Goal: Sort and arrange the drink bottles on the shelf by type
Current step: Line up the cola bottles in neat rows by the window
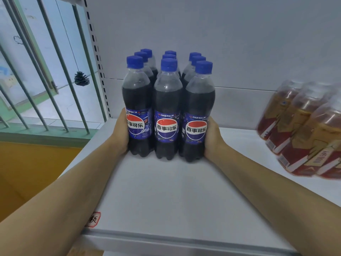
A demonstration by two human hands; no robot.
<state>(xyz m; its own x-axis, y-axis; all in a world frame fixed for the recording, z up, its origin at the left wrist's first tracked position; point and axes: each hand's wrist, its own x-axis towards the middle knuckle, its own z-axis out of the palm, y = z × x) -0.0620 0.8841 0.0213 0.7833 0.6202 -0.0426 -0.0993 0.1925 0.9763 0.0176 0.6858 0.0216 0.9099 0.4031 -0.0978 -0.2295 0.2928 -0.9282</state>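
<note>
Several cola bottles [167, 108] with blue caps and blue labels stand upright in three rows on the white shelf [166, 191]. My left hand [120, 132] presses against the left side of the front left bottle, fingers hidden behind it. My right hand [212, 137] wraps the right side of the front right bottle. The block of bottles sits between both hands, toward the back of the shelf.
A cluster of amber tea bottles [302, 130] with red and gold labels stands at the right of the shelf, blurred. A slotted shelf upright [97, 58] and a barred window [46, 71] lie to the left. A red-bordered label [94, 218] sticks near the front edge.
</note>
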